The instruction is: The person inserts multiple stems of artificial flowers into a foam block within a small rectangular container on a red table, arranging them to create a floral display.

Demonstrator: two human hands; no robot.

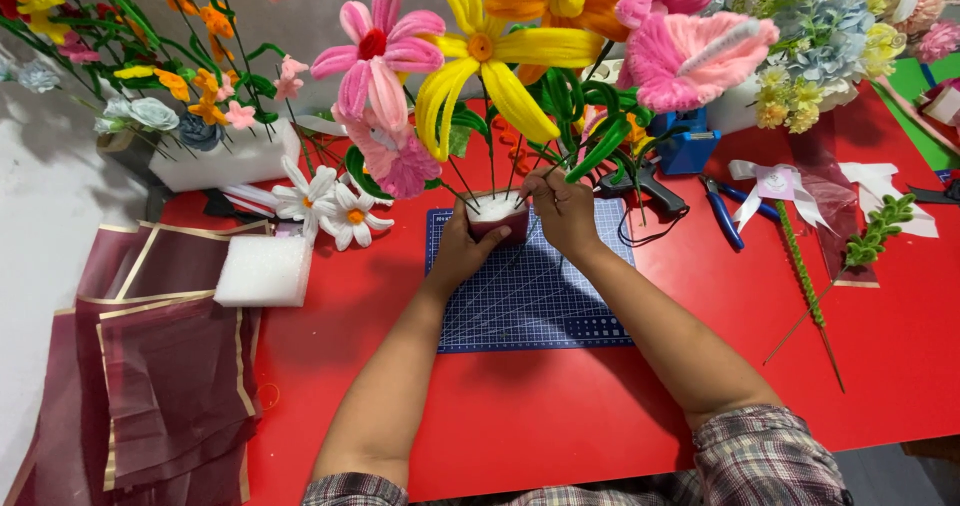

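Observation:
A small dark red pot (497, 220) filled with white foam stands on a blue cutting mat (530, 286). Several pipe-cleaner flowers rise from it on thin stems: a pink one (378, 54), a yellow one (484, 51), a fuzzy pink one (690, 56). My left hand (462, 248) wraps around the pot's left side. My right hand (563, 209) pinches a thin stem just above the foam at the pot's right, beside green pipe-cleaner leaves (600, 146).
The red table (560, 416) carries a white foam block (264, 270), white daisies (322, 202), blue pliers (722, 206), a glue gun (650, 181), green stems (800, 266) and ribbon. Dark red wrapping sheets (160, 366) hang at the left. More flower arrangements stand at the back.

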